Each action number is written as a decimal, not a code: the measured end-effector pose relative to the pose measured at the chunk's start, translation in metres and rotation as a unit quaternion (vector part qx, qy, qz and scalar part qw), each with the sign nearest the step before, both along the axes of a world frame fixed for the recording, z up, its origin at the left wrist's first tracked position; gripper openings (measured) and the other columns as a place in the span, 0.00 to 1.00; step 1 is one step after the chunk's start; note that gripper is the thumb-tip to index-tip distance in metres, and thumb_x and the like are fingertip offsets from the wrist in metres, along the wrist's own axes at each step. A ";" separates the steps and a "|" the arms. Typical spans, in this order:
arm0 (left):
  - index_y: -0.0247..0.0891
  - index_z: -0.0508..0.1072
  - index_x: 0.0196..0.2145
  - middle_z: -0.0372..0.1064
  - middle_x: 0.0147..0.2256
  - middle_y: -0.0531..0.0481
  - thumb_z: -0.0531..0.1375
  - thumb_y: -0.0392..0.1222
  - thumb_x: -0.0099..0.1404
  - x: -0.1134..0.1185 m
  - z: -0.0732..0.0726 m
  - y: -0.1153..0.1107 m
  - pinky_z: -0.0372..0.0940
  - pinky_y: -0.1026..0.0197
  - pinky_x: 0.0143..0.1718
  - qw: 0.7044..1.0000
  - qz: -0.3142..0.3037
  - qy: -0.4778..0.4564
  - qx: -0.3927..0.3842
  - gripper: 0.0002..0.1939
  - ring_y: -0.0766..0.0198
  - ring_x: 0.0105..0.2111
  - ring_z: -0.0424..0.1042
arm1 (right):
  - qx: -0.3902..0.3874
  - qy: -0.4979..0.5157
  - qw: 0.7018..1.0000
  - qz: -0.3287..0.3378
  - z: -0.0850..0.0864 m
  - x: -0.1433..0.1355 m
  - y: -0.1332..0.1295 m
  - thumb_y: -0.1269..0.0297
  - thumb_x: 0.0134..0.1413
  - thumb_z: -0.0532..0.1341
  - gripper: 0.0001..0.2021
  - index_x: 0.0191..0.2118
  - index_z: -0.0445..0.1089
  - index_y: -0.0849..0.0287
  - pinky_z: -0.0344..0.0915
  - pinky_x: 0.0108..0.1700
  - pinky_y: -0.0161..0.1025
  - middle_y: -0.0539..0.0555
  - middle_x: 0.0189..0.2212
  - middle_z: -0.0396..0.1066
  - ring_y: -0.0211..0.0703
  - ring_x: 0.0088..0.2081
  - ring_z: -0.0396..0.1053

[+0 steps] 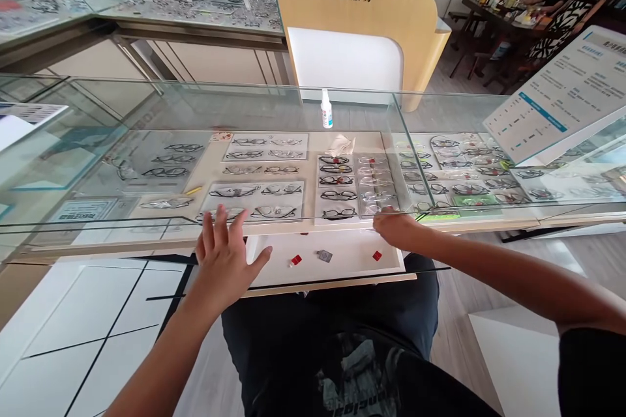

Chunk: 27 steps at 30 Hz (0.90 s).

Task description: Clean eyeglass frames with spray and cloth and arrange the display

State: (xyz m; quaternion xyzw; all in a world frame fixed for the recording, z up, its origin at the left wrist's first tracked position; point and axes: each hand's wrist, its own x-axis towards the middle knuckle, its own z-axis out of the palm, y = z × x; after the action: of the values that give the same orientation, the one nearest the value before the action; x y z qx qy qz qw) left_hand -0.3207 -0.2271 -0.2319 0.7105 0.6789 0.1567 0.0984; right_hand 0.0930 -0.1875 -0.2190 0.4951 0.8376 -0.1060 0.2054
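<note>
My left hand [225,264] is spread with its fingers apart at the front edge of the glass display case [235,104]. Near its fingertips lies a tray of eyeglasses [278,189]. My right hand [395,228] is closed at the case's front edge, by the lower end of a tray of clear-framed eyeglasses [375,179]. Its fingertips are mostly hidden, and whatever they hold cannot be made out. Between my hands, a white drawer [342,273] is pulled out over my lap. Inside it are two small red pieces [377,255] and a grey square piece [324,255].
A white spray bottle [327,109] stands on the glass top. Dark-framed eyeglasses [337,195] fill a neighbouring tray. To the right a printed sign [562,98] leans over the case. Beyond are a wooden cashier counter [352,13] and people at a table [513,13].
</note>
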 end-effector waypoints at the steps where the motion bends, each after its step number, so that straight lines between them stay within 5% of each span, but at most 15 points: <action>1: 0.35 0.51 0.84 0.26 0.86 0.27 0.57 0.67 0.76 0.000 -0.001 -0.002 0.44 0.15 0.79 1.000 0.020 0.000 -0.001 0.50 0.24 0.86 0.25 | 0.016 -0.019 1.000 -0.014 -0.012 0.001 0.008 0.81 0.65 0.62 0.16 0.49 0.86 0.63 0.77 0.54 0.46 0.69 0.55 0.83 0.60 0.59 0.79; 5: 0.35 0.44 0.86 0.21 0.86 0.25 0.57 0.66 0.77 0.000 -0.006 -0.011 0.45 0.11 0.77 0.998 0.058 -0.009 0.012 0.53 0.18 0.85 0.26 | 0.076 -0.052 0.995 -0.041 -0.042 0.013 0.031 0.80 0.67 0.59 0.20 0.55 0.85 0.63 0.74 0.63 0.53 0.72 0.68 0.75 0.68 0.72 0.67; 12: 0.38 0.43 0.86 0.22 0.87 0.28 0.56 0.67 0.77 -0.004 -0.011 -0.023 0.47 0.13 0.77 0.999 0.044 -0.018 0.009 0.53 0.22 0.85 0.29 | 0.103 -0.057 0.991 -0.061 -0.063 0.031 0.058 0.77 0.73 0.58 0.18 0.54 0.85 0.62 0.71 0.68 0.55 0.67 0.75 0.71 0.67 0.76 0.63; 27: 0.40 0.45 0.86 0.27 0.86 0.27 0.58 0.67 0.76 -0.001 -0.002 -0.032 0.49 0.12 0.76 0.997 0.048 -0.049 -0.020 0.53 0.24 0.86 0.32 | 0.067 -0.007 0.995 -0.070 -0.083 0.045 0.086 0.66 0.75 0.64 0.11 0.48 0.86 0.60 0.67 0.68 0.50 0.68 0.62 0.80 0.63 0.67 0.69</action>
State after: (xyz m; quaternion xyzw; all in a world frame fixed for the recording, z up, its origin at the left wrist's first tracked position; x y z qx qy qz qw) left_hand -0.3221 -0.2586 -0.2334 0.6668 0.7094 0.1817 0.1382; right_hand 0.1379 -0.1017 -0.3018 0.5655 0.8048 -0.0599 0.1700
